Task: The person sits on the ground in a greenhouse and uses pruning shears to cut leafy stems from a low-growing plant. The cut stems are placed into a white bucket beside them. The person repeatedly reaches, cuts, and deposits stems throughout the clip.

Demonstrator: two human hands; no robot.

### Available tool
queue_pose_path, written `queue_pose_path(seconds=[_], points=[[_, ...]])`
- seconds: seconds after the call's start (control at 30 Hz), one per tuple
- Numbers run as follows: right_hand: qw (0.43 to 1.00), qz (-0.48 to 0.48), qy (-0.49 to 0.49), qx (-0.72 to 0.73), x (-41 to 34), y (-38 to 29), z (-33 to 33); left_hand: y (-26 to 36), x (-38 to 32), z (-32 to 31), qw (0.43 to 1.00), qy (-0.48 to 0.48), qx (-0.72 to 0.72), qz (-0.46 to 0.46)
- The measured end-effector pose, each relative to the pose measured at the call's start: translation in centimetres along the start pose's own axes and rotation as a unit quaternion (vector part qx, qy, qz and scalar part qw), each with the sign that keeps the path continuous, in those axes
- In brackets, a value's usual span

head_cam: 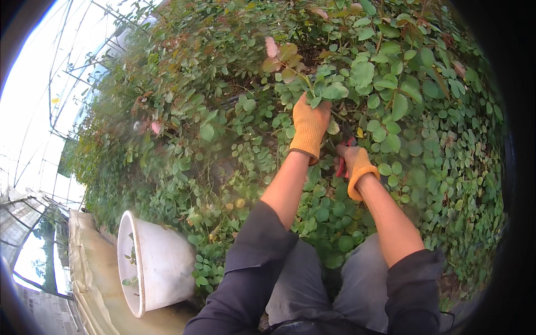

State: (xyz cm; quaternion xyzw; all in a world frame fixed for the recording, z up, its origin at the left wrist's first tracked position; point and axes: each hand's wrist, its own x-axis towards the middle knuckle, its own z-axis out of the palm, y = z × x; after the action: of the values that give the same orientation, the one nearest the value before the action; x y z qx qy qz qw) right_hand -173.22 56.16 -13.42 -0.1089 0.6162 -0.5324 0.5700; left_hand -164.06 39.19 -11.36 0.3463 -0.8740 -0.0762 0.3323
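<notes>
In an orange knit glove, my left hand [310, 121] grips a leafy rose stem [309, 81] with reddish young leaves at its tip. Just below and to the right, my right hand [356, 163], also gloved, is closed around red-handled pruning shears [341, 165]. The shears' dark blades point up among the leaves near the base of the held stem. Foliage partly hides them, so I cannot tell whether they touch a stem.
Dense rose bushes [201, 83] surround my hands, with a pink bloom [156, 127] on the left. A white plastic bucket [167, 261] with some leaf cuttings inside is at lower left. Beside it runs tan sheeting [94, 268]. A greenhouse frame [52, 83] rises beyond.
</notes>
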Motion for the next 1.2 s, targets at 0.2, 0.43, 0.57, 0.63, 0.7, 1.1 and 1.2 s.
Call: queue_pose_path(seconds=[0.2,0.43,0.57,0.63,0.7,1.1,1.2], points=[[0.992,-0.042,-0.043,-0.113,-0.2,-0.1,-0.9,-1.5,-6.1,-11.9,0.759,0.115,-0.621,-0.159],[0.987,-0.134,0.0,-0.09,-0.4,0.0,-0.4,1.0,-12.0,-21.6,0.846,0.191,-0.454,-0.204],[0.99,-0.105,-0.096,-0.011,-2.1,-1.4,-0.1,1.1,-14.1,-23.1,0.862,0.174,-0.391,-0.273],[0.981,-0.135,-0.134,-0.021,-3.2,-1.8,0.2,1.1,-14.6,-22.9,0.892,0.146,-0.347,-0.249],[0.979,-0.137,-0.151,-0.028,-4.3,-1.7,0.6,1.4,-15.3,-22.7,0.903,0.124,-0.323,-0.255],[0.985,-0.076,-0.138,-0.075,-4.1,-1.3,-0.8,0.1,-19.8,-37.9,0.963,0.262,0.058,-0.038],[0.982,-0.073,-0.135,-0.11,-4.1,-1.1,-1.1,-1.3,-22.9,-49.3,0.906,0.31,0.284,-0.05]])
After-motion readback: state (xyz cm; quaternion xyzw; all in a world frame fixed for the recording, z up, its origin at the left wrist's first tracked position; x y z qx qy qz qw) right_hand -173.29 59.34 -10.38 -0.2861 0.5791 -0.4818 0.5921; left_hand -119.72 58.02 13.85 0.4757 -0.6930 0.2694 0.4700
